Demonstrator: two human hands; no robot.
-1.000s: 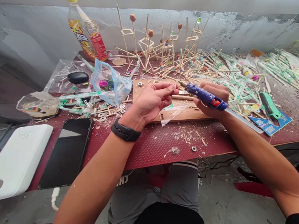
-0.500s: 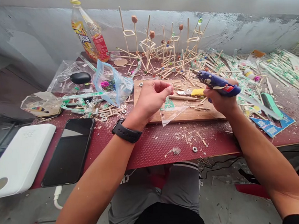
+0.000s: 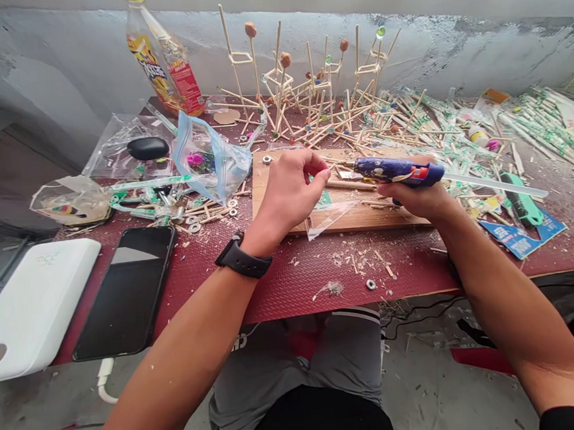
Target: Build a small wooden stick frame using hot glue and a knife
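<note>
My right hand [image 3: 422, 198] grips a blue hot glue gun [image 3: 387, 169] with worn, pale-stained paint. A translucent glue stick [image 3: 498, 186] sticks out of its back end. The nozzle points left, close to the fingertips of my left hand [image 3: 292, 191]. Thumb and fingers of that hand are pinched together over the wooden board [image 3: 264, 193]; whatever they hold is too small or hidden to make out. Below them a clear set square [image 3: 330, 219] lies across the board's front edge. A round wooden stick [image 3: 351, 185] rests on the board under the nozzle.
Stick frames with clay balls [image 3: 285, 59] stand at the back. A drink bottle [image 3: 163, 66], an open zip bag [image 3: 213, 158], a phone [image 3: 127, 294] and a white power bank [image 3: 40, 301] are on the left. Green-and-white wrappers [image 3: 533, 129] and a green-handled tool [image 3: 522, 200] lie right.
My right hand has swung the glue gun down and left, bringing its nozzle beside my left fingertips. The left hand keeps its pinch nearly in place.
</note>
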